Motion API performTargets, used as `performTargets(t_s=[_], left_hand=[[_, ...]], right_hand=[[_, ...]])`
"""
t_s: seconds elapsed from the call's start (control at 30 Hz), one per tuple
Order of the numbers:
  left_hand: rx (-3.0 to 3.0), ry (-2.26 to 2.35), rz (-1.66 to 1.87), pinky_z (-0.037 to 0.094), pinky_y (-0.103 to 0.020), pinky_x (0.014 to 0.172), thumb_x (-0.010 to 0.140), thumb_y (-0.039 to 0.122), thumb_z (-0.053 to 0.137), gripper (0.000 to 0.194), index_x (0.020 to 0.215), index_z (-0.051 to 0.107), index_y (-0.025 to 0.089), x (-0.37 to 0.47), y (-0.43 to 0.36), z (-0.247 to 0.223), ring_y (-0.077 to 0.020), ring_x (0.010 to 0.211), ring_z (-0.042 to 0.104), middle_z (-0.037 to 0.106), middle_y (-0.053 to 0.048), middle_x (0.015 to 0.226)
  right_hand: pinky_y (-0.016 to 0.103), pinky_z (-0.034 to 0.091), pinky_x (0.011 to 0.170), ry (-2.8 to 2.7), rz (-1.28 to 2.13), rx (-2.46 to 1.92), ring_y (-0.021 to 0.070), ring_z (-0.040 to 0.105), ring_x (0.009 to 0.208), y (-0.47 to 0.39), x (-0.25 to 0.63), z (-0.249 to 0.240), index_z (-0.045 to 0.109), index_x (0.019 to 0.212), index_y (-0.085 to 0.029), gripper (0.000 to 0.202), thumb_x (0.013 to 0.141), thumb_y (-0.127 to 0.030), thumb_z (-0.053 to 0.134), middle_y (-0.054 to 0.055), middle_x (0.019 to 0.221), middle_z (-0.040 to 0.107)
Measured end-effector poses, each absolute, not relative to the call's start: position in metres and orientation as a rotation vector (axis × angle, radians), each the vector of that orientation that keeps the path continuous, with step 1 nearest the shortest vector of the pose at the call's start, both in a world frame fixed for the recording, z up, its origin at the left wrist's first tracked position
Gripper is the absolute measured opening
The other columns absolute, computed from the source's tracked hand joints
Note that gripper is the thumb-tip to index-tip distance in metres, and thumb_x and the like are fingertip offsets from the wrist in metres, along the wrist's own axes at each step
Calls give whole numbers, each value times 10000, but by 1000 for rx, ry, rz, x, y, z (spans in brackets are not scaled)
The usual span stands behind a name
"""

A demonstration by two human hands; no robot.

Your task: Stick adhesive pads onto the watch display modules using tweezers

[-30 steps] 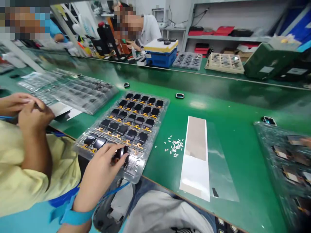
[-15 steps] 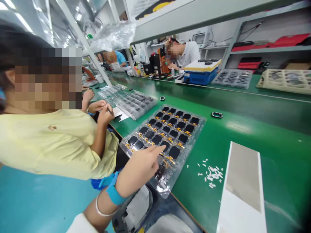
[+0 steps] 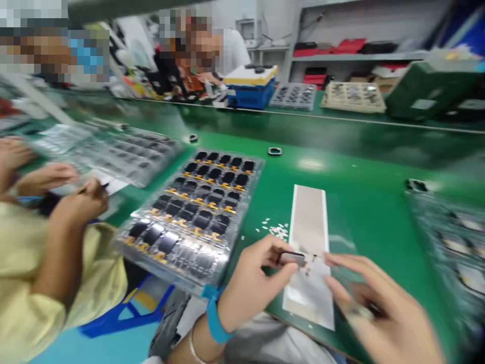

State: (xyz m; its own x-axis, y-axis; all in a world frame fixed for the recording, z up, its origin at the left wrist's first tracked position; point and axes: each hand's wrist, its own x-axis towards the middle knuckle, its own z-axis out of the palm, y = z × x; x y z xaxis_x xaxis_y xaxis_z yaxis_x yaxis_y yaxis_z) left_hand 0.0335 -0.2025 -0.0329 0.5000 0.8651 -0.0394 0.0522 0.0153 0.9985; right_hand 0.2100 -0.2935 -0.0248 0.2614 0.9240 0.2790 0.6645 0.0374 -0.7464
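Between thumb and fingers, my left hand (image 3: 261, 278) grips a small dark-edged screen module (image 3: 292, 259), whose thin flex tail points right. Close to that tail is my right hand (image 3: 375, 298), its fingers bent and partly smeared; whether they pinch anything is unclear. Both hands are above a white and beige strip sheet (image 3: 309, 217) on the green table. Small white pieces (image 3: 278, 231) lie scattered left of the sheet. Further left, a clear tray (image 3: 242, 230) holds rows of black screen modules with orange flex tails.
Another clear tray (image 3: 428, 222) with round-edged parts stands at the right. Small frames (image 3: 275, 151) lie farther back. At the left, a co-worker's hands (image 3: 89, 197) are near a second tray (image 3: 140, 174). A blue box (image 3: 248, 96) is across the table.
The view has swung to the right. My left hand has left the tray of modules and now holds one module over the strip sheet. My right hand has come into view.
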Motion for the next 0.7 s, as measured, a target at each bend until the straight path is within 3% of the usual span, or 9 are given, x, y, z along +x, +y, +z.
performTargets(t_s=[0.1,0.2,0.3,0.43,0.5,0.57,0.63,0.7], left_hand=[[1321,762,774,520,-217,732,915,222,654,116,897,543,196,36,-200,-39,-130,822,643,630,-1,846],[1287,700,756,498,-208,706,950,242,619,139,895,497,206,37,-200,-41,-118,793,602,592,9,854],[1334,707,701,464,-193,659,959,207,597,118,924,484,217,37,-200,-41,-107,737,565,560,28,818],[1366,694,758,456,-184,621,976,217,571,34,1001,549,222,36,-196,-42,-96,706,560,559,21,858],[1363,698,795,453,-174,591,985,255,574,41,991,586,216,36,-195,-43,-90,676,567,575,20,831],[1351,716,799,449,-164,566,988,277,583,81,952,601,207,36,-194,-45,-81,625,565,586,30,759],[1336,730,800,456,-157,558,984,275,596,89,933,603,203,36,-194,-47,-70,578,563,586,45,698],[1320,735,817,474,-154,567,976,263,611,78,930,603,201,37,-195,-48,-68,573,585,596,51,687]], right_hand=[[216,350,385,-1434,643,-1592,46,409,419,-276,204,-24,662,1102,-245,197,910,-289,648,47,1002,691],[196,312,397,-1399,700,-1475,38,375,433,-257,197,-23,695,938,-222,66,901,-224,640,18,886,685],[191,292,396,-1380,698,-1449,27,343,417,-251,193,-23,683,981,-220,121,869,-175,672,-15,812,673],[190,265,373,-1392,640,-1449,33,312,364,-253,192,-25,628,948,-218,113,871,-160,687,-113,533,497],[184,381,439,-1458,512,-1412,50,471,444,-252,191,-26,638,930,-208,78,893,-147,668,-72,607,581],[196,508,591,-1541,339,-1367,92,650,670,-251,190,-27,660,949,-183,99,894,-100,660,14,821,694],[209,548,703,-1630,168,-1344,126,701,844,-251,189,-28,675,982,-153,142,881,-54,665,64,928,719],[207,549,704,-1704,41,-1354,127,707,849,-251,190,-29,684,1021,-132,175,875,-37,672,73,938,726]])
